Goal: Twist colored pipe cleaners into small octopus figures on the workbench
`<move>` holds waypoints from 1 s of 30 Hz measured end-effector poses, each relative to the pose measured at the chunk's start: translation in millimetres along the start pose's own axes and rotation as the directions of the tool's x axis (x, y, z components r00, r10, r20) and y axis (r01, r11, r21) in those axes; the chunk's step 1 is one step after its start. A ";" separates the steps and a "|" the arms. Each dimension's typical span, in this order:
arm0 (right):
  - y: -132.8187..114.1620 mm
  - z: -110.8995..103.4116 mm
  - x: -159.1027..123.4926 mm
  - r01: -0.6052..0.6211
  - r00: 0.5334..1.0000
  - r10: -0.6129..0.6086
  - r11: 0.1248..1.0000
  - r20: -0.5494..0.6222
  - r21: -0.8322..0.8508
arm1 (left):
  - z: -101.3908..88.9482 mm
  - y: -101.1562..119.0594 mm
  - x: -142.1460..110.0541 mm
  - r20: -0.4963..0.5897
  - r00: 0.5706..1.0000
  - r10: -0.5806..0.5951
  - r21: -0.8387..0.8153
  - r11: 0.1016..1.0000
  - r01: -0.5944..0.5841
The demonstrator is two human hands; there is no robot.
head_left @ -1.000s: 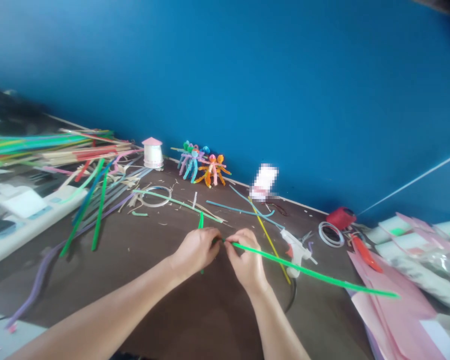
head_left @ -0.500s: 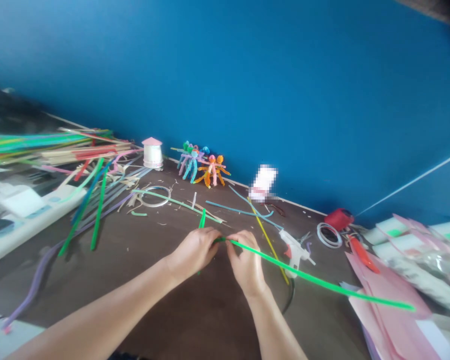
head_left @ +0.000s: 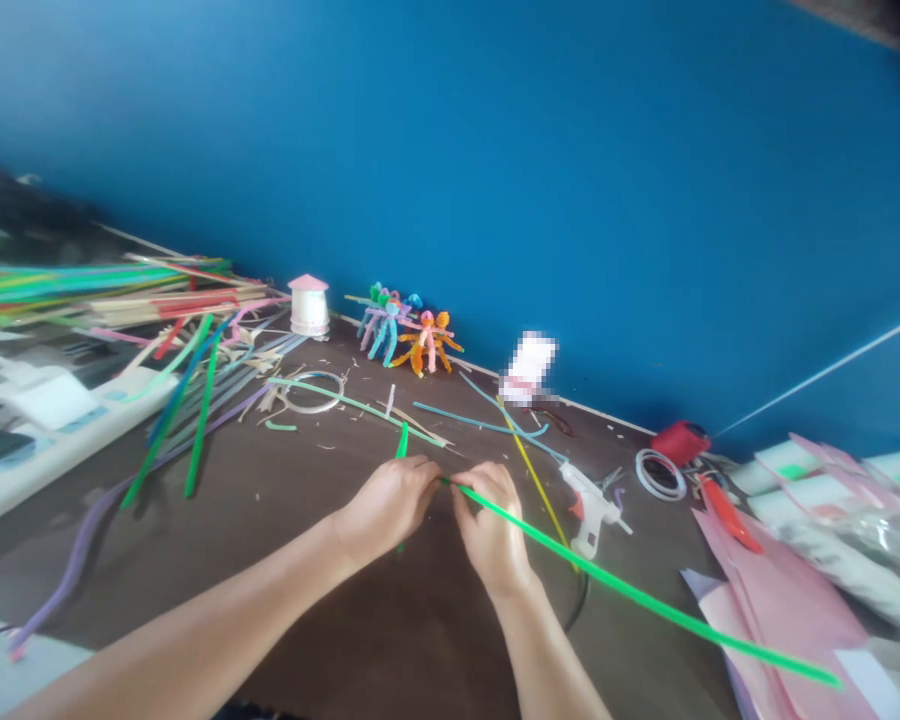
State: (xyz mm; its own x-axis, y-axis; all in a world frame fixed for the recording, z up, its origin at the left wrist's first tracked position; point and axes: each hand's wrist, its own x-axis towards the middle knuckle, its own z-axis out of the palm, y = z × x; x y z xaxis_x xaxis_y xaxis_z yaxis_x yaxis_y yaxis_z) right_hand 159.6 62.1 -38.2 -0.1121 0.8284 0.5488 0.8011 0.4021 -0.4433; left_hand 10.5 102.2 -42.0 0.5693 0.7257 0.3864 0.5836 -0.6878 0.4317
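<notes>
A bright green pipe cleaner [head_left: 630, 582] stretches from between my fingers out to the lower right. My right hand [head_left: 491, 520] pinches it close to its left end, thumb and forefinger pressed together. My left hand [head_left: 394, 505] is closed on the green pipe cleaner too, its fingertips almost meeting those of the right. A short green piece [head_left: 403, 440] sticks up behind the left hand, and a bit of green shows below it. How these green parts join is hidden by the fingers. Both hands are above the dark table [head_left: 330, 610].
Pipe-cleaner figures [head_left: 424, 345] stand by the blue wall, beside a small pink-roofed white container [head_left: 309, 308]. Loose pipe cleaners [head_left: 202, 420] and a power strip [head_left: 67, 430] lie left. Rightward are a glue gun [head_left: 591, 510], a tape ring [head_left: 660, 475] and pink sheets [head_left: 780, 580].
The far end of the long green pipe cleaner has swung downward and slightly right. My hands stay nearly in place, fingertips still together. The view has shifted slightly.
</notes>
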 end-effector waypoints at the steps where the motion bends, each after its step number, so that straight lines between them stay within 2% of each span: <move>1: -0.9 -0.3 -0.2 0.014 1.000 -0.014 1.000 -0.007 -0.009 | 0.1 -0.3 0.1 -0.004 1.000 -0.004 -0.002 1.000 0.004; 6: -7.9 -1.8 -1.5 0.091 0.995 -0.088 0.993 0.043 -0.074 | 3.4 -3.3 0.2 -0.058 0.996 -0.062 -0.052 0.997 0.059; 10: -11.1 -0.7 -2.0 0.102 0.994 -0.097 0.990 0.047 -0.102 | 6.0 -4.6 -0.1 -0.104 0.987 -0.126 -0.171 0.979 0.107; 17: -4.3 0.2 -2.4 0.131 0.991 -0.131 0.991 0.027 0.005 | 1.1 -5.6 1.2 -0.045 0.979 -0.199 -0.426 0.890 0.161; 20: -1.5 1.7 -1.6 -0.007 0.999 -0.001 0.972 0.034 0.233 | -4.3 -5.6 1.7 -0.066 0.983 -0.172 -0.394 0.909 0.133; 22: -0.4 2.7 -0.3 -0.136 0.990 0.113 0.903 0.079 0.407 | -7.2 -5.4 1.4 -0.112 0.984 -0.141 -0.343 0.935 0.094; 24: 0.8 3.6 1.0 -0.264 0.964 0.211 0.816 0.160 0.515 | -8.2 -5.5 0.7 -0.151 0.983 -0.109 -0.298 0.953 0.060; 27: 2.2 4.9 1.4 -0.420 0.907 0.312 0.722 0.283 0.550 | -6.2 -6.1 -0.8 -0.180 0.981 -0.068 -0.259 0.966 0.020; 30: 2.7 6.6 0.2 -0.494 0.863 0.318 0.693 0.391 0.525 | -4.6 -6.1 -1.6 -0.189 0.980 -0.054 -0.255 0.967 0.004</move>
State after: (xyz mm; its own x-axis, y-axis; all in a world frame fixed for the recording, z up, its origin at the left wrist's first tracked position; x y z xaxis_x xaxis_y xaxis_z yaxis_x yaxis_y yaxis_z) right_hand 157.9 65.9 -44.0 -0.0718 0.9959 0.0555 0.3020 0.0747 -0.9504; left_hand 3.3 105.4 -41.5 0.4172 0.7524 0.5097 0.4191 -0.6569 0.6267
